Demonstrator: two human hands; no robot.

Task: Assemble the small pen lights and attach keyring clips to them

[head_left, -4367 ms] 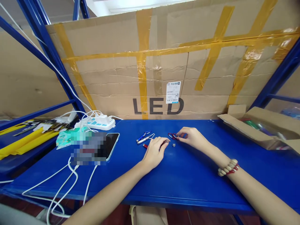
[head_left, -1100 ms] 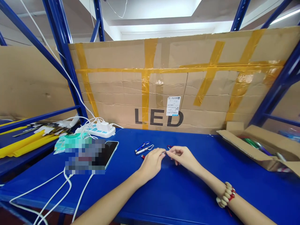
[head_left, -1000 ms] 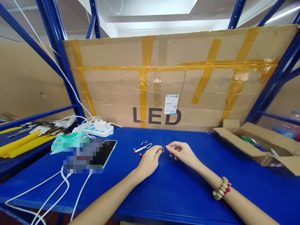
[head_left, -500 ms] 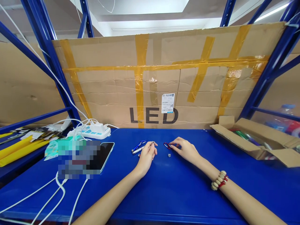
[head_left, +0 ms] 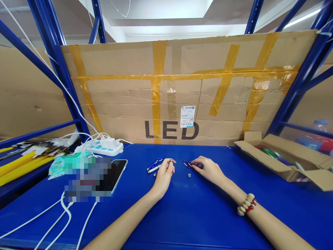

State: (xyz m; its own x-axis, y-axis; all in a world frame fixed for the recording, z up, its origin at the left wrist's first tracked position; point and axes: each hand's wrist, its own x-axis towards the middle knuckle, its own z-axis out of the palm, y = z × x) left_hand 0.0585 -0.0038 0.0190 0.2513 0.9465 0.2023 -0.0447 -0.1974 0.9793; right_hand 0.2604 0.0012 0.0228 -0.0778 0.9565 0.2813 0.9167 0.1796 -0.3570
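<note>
My left hand (head_left: 164, 172) rests on the blue table (head_left: 197, 211), its fingers pinched on a small metal piece at the fingertips. Just left of it lie a blue and a silver keychain flashlight (head_left: 154, 165), and a red part peeks out beside the palm. My right hand (head_left: 209, 169) lies a little to the right, fingers closed on a red carabiner clip (head_left: 186, 164). A tiny silver cap (head_left: 189, 175) sits on the table between the two hands.
A phone (head_left: 114, 174) and a blurred patch lie at the left with white cables and a power strip (head_left: 100, 148). An open cardboard box (head_left: 286, 160) holding coloured items stands at the right. A taped cardboard sheet marked LED (head_left: 182, 90) closes the back. Yellow strips lie far left.
A second ago the hands met at the fingertips; they have since drawn apart, the left toward the flashlights, the right onto the red carabiner. The camera has shifted slightly.
</note>
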